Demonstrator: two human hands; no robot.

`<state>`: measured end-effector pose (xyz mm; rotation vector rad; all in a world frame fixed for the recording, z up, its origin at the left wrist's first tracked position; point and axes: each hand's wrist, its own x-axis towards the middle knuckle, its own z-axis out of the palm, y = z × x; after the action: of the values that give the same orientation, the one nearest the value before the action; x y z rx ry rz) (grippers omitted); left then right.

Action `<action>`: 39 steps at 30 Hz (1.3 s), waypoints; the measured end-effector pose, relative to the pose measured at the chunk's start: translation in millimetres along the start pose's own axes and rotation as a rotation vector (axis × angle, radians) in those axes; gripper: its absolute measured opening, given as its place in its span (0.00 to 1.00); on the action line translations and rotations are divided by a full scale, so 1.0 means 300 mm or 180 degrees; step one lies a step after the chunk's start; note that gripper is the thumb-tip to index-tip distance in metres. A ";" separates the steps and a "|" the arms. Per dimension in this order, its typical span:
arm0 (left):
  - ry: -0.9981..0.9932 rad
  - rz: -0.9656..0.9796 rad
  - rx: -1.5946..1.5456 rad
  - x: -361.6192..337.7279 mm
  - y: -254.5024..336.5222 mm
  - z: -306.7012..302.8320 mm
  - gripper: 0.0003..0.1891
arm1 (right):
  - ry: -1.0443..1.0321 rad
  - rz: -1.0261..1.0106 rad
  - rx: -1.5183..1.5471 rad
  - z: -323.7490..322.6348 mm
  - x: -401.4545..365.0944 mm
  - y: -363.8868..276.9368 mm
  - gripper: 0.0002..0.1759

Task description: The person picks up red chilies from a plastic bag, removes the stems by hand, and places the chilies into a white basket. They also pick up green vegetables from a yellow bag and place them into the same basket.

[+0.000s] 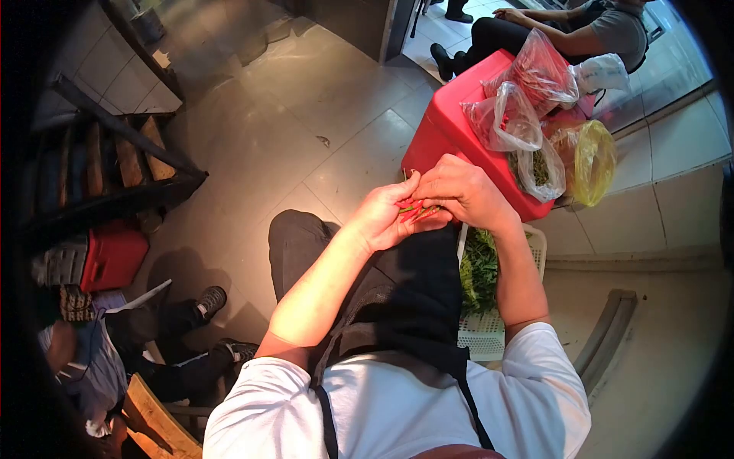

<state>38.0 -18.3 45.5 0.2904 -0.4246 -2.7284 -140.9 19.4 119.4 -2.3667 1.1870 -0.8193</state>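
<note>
Several thin red chili peppers (413, 210) with green stems lie in the palm of my left hand (380, 218), its thumb resting over them. My right hand (464, 191) is closed at the same bunch, its fingertips pinched together at the stems. What exactly those fingertips pinch is too small to make out. Both hands meet above my dark apron (405, 291). Just beyond my right hand stands a red box (440, 122), with plastic bags on its lid. One clear bag (505, 122) shows red pieces inside.
A white basket (482, 346) of green leaves (479, 268) stands beside my right forearm. A yellow bag (592, 164) hangs over the box edge. One person (550, 30) sits at the back right, another (99, 359) at the left. Wooden-stepped stairs (107, 157) rise at left.
</note>
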 end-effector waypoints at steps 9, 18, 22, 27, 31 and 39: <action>-0.0199 0.0472 -0.0569 0.044 -0.013 -0.003 0.23 | 0.1870 0.0548 0.0991 0.053 -0.017 0.006 0.07; 0.0908 0.1759 -0.0352 0.104 -0.091 0.018 0.25 | 0.2775 0.1258 -0.0776 0.323 -0.027 -0.042 0.06; 0.1157 0.1915 -0.0197 0.086 -0.107 0.005 0.23 | 0.2486 0.1073 -0.0977 0.342 -0.037 -0.056 0.07; 0.1320 0.1761 0.0125 0.064 -0.102 -0.040 0.19 | 0.2333 0.1065 -0.0885 0.354 -0.050 -0.070 0.10; 0.1133 0.1676 0.0171 0.047 -0.091 0.003 0.18 | 0.2307 0.1331 0.0094 0.326 -0.050 -0.094 0.18; 0.1066 0.1360 0.0755 0.000 -0.078 0.040 0.18 | 0.2147 0.1715 0.2850 0.185 -0.081 -0.094 0.29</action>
<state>27.4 5.3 49.0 0.6289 -0.6313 -2.1642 -99.8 59.1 84.6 -1.0102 1.2167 -1.5669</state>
